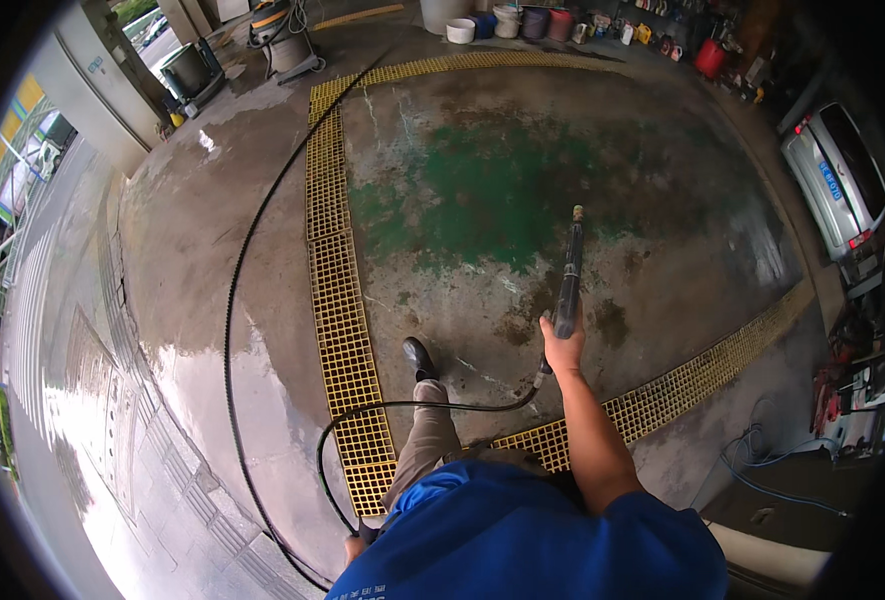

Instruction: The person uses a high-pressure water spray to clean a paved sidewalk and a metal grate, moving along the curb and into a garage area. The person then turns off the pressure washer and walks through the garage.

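In my right hand (562, 348) is a black pressure-washer spray gun (569, 275), its brass-coloured tip pointing away from me over the wet floor. My fingers are wrapped round its grip, and no water jet shows. From the gun's lower end a black hose (442, 405) sags leftward across my leg and down to my left hand (353, 547). That hand is low at my left side, closed at the hose, with most of its fingers hidden by my blue shirt. A further length of the hose (228, 320) curves over the floor on the left.
Yellow floor grating (334, 280) frames the wet concrete bay with its worn green patch (492, 190). Buckets (507, 22) line the far wall, near a wet-dry vacuum (280, 40). A silver vehicle (837, 180) stands at the right, above a thin blue hose (787, 497).
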A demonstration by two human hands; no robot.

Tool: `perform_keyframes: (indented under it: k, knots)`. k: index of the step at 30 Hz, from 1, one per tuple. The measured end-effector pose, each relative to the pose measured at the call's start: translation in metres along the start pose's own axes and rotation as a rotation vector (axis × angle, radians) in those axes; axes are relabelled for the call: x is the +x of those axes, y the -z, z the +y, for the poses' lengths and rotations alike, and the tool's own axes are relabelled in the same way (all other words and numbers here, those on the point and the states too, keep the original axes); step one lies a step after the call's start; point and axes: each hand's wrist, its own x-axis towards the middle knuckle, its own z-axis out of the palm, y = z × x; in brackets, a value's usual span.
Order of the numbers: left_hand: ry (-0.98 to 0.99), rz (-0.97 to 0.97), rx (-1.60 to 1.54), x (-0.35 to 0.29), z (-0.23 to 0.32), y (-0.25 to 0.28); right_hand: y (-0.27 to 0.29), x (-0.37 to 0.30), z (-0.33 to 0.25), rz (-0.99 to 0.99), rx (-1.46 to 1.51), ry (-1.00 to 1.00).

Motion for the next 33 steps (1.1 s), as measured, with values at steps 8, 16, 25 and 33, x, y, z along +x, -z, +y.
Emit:
perform_keyframes:
  k: [8,16,25,33]
  knots:
    - [-0.015,-0.105,-0.221,0.233,0.379,0.003,-0.106,0.237,0.018,0.278,-0.021,-0.407]
    - [-0.582,-0.242,-0.349,0.335,0.912,0.025,-0.226,0.412,-0.084,0.706,0.187,-0.669]
    - [-0.541,-0.238,-0.249,0.463,1.174,-0.028,-0.483,0.642,-0.052,0.816,0.112,-0.715]
    - [-0.084,0.139,-0.45,0.574,1.328,0.087,-0.829,0.896,-0.17,0.264,0.226,-0.384]
